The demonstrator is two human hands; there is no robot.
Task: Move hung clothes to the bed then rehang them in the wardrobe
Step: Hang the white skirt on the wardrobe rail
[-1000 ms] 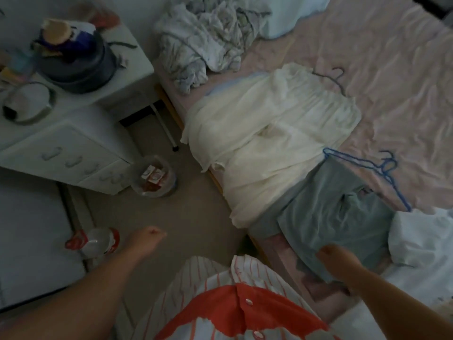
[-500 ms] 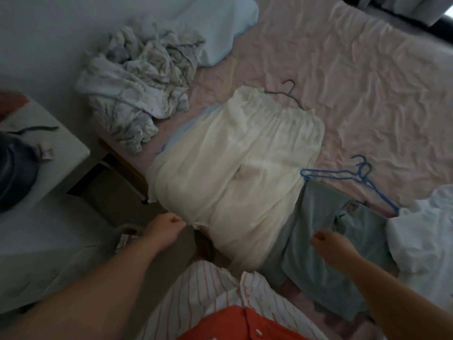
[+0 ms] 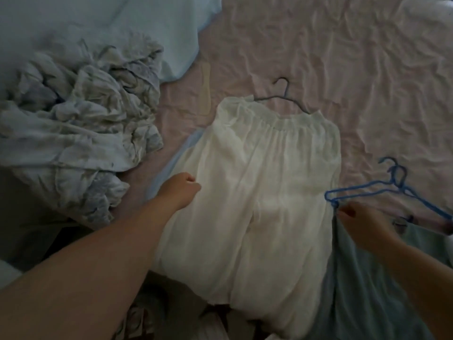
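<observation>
A white gathered garment (image 3: pixel 264 192) lies flat on the pink bed sheet (image 3: pixel 343 57), with a thin grey-blue hanger (image 3: pixel 284 94) sticking out at its top. My left hand (image 3: pixel 181 192) sits at the garment's left edge with its fingers curled; no fabric shows between them. Two bright blue hangers (image 3: pixel 367 192) lie to the right. My right hand (image 3: pixel 360 222) pinches the top corner of a grey-green garment (image 3: pixel 362 290), right below the left end of the blue hangers.
A crumpled grey-white sheet (image 3: pixel 73 133) is heaped on the left of the bed. A pale blue pillow (image 3: pixel 171 33) lies behind it. A pale blue cloth (image 3: pixel 171 165) peeks out under the white garment's left side. Wrinkled pink sheet fills the top right.
The view has swung up from the floor and bedside cabinet onto the bed. My left hand reached forward to the white garment's edge. My right hand moved up the grey-green garment to the blue hangers.
</observation>
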